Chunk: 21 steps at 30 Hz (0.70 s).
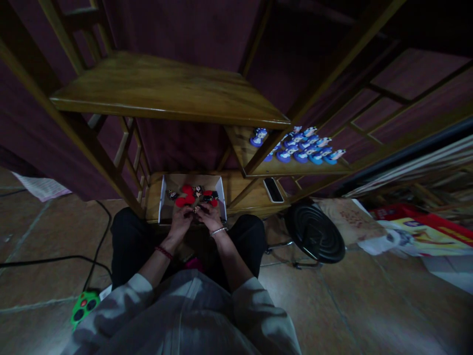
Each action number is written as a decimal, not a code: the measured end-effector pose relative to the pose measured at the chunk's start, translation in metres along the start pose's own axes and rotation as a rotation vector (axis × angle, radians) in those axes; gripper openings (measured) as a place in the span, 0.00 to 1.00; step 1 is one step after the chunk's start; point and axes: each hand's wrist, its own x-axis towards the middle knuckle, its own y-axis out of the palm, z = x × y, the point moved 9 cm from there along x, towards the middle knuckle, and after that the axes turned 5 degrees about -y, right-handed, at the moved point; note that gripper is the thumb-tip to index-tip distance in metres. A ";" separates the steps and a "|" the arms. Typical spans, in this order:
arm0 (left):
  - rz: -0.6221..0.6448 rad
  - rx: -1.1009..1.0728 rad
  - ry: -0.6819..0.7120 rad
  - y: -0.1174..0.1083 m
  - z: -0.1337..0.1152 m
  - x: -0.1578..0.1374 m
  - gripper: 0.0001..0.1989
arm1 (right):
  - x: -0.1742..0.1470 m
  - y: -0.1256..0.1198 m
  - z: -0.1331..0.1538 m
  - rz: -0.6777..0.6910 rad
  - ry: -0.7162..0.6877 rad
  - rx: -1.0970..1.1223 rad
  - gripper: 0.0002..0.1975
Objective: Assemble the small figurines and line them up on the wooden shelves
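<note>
My left hand [181, 220] and my right hand [209, 217] meet over the near edge of a shallow white box [161, 203] on the low wooden shelf. Their fingers are bent together around a small item, dark with a light brownish spot, too small and dim to name. Beyond the fingertips, inside the box, lie several small red and black figurines [188, 191] with round red parts. The left wrist bears a red bracelet, the right a silvery one. My fingers hide the front part of the box.
Blue and purple figurines [290, 153] stand in a group on the raised shelf at right. A phone [273, 190] lies on the low shelf. The upper wooden shelf [166, 93] juts out above the box. A black round stool [314, 232] stands at right; a green power strip [84, 306] lies at left.
</note>
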 end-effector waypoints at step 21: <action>0.096 0.392 0.006 -0.010 0.002 0.013 0.14 | 0.016 0.020 -0.003 0.045 -0.106 -0.172 0.14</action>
